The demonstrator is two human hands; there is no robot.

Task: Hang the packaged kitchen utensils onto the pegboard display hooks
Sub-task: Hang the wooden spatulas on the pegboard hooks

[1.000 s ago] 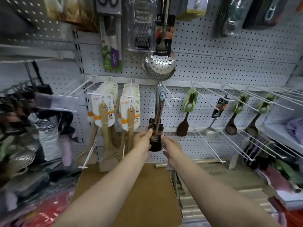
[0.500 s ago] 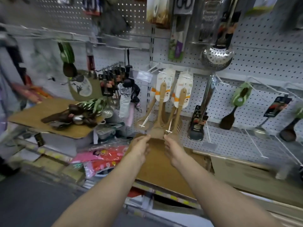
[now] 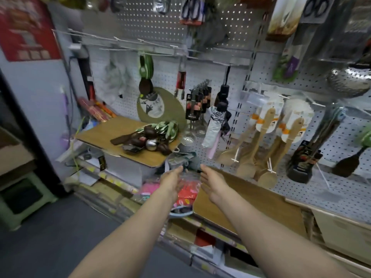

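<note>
Head view: our left hand [image 3: 173, 180] and right hand [image 3: 211, 179] reach out empty, fingers apart (seemingly relaxed); packaged utensils [image 3: 149, 138] lie heaped on the bench [image 3: 104, 131] left of centre.

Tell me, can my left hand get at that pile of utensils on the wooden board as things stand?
Probably yes. The left hand is open and holds nothing, and the pile lies uncovered on the board, up and to the left, with nothing between them.
</note>
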